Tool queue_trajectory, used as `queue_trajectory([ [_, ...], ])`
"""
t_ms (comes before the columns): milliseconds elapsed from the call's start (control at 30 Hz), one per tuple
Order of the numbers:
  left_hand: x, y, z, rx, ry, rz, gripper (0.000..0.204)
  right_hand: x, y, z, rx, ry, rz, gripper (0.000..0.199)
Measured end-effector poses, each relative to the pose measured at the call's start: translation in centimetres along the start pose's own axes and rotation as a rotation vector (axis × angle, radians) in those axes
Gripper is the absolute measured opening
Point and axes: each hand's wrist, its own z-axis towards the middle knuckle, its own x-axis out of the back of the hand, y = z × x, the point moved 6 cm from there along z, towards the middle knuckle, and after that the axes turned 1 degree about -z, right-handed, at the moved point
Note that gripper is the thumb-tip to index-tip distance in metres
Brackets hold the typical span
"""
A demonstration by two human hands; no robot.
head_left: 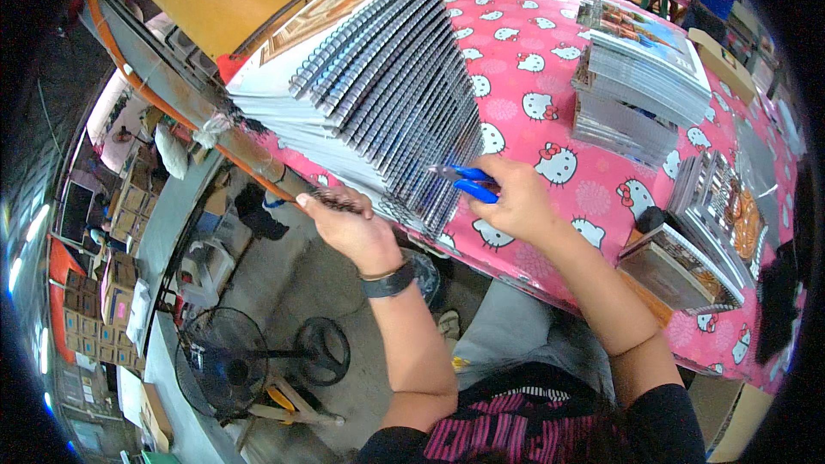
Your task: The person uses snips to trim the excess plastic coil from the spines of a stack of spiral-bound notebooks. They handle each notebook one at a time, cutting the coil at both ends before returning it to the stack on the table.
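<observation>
A tall stack of spiral-bound books (387, 86) leans on the table's left side, its metal coil spines facing right. My right hand (516, 198) is closed round blue-handled pliers (474, 184). The jaws point left, at the coils low on the stack. My left hand (348, 228) is at the stack's near lower corner, fingers curled beside a dark, bristly strip (331, 198). Whatever lies inside those fingers is hidden. A dark band (388, 282) circles my left wrist.
A pink cat-patterned cloth covers the table (593, 198). Book piles stand at the far right (636, 94) and near right (713, 215). A post with an orange cable (172, 107) runs along the left. A black fan (225, 361) stands on the floor below left.
</observation>
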Motion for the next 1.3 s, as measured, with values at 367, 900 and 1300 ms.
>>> queue_trajectory([
  [367, 27.5, -6.4, 5.9, -0.190, -0.037, 1.512, 0.040, -0.4, 3.9, -4.5, -0.226, -0.067, 0.064, 0.026],
  [900, 2.7, -0.6, -3.6, -0.240, -0.471, 0.509, 0.036, -0.4, -0.9, -0.1, 0.019, -0.042, -0.065, 0.031],
  [1300, -0.5, -1.6, -5.6, -0.416, -0.272, 0.443, 0.027, -1.3, -2.7, 0.4, 0.160, 0.032, -0.304, 0.035],
])
